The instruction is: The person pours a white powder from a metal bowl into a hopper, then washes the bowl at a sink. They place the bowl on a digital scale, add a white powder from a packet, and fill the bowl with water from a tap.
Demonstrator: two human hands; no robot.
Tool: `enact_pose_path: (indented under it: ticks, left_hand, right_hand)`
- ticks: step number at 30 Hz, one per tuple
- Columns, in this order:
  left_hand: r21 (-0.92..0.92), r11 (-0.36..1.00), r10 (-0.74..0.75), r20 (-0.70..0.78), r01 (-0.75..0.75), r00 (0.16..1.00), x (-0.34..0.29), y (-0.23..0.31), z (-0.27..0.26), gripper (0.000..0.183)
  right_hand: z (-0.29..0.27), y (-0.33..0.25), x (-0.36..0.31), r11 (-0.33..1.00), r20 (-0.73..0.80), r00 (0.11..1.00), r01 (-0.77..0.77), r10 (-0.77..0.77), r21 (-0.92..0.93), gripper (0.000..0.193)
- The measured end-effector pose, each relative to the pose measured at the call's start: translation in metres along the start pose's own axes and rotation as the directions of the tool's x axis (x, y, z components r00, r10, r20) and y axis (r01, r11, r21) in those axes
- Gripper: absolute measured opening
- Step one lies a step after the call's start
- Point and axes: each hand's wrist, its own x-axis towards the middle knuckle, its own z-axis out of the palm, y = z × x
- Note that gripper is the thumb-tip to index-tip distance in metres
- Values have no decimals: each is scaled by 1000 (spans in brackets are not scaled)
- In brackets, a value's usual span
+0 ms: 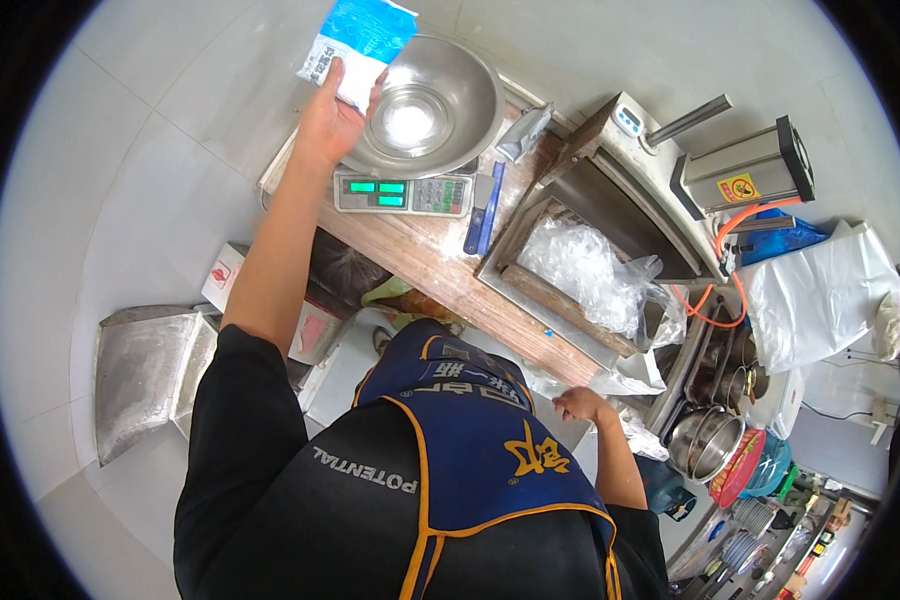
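Observation:
High at the upper left, my left hand (338, 118) grips a blue-and-white packet (365, 42). Its thumb lies across the packet's white lower part. Right beside that hand stands a wide steel bowl (478, 95), on top of a digital scale (400, 205) with green lit displays. Low beside my apron, my right hand (578, 404) hangs near the table's front edge. Its fingers are curled in, and nothing shows between them. A blue-handled scraper (482, 222) lies to the right of the scale, and behind it rests a silver pouch (523, 132).
On the wooden table (425, 255) a metal press machine (635, 190) stands to the right, with clear plastic (585, 270) heaped in its opening. An orange hose (742, 290) loops off it. Steel bowls (705, 440) sit farther right. A metal bin (140, 375) stands at the left.

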Motion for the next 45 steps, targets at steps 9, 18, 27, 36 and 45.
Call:
enact_pose_path:
  ticks: [9, 18, 27, 36, 45]
  left_hand:
    - [-297, 855, -479, -139, 425, 867, -113, -131, 29, 51]
    - [-368, 836, -475, -110, 408, 873, -160, -211, 6, 63]
    - [-158, 836, -528, -493, 525, 692, -156, -217, -46, 65]
    - [-101, 810, -522, -571, 577, 633, -238, -184, -89, 64]
    - [902, 234, -137, -338, 362, 931, -185, -222, -114, 34]
  right_hand:
    - [-146, -239, 16, 705, -570, 821, 413, -14, 577, 25]
    - [-148, -253, 92, 668, -627, 758, 373, 181, 644, 32]
    - [-195, -247, 155, 467, -578, 765, 417, 283, 780, 30]
    - [-296, -179, 292, 278, -557, 512, 522, 653, 806, 25]
    - [-308, -168, 312, 41, -422, 777, 458, 467, 888, 34]
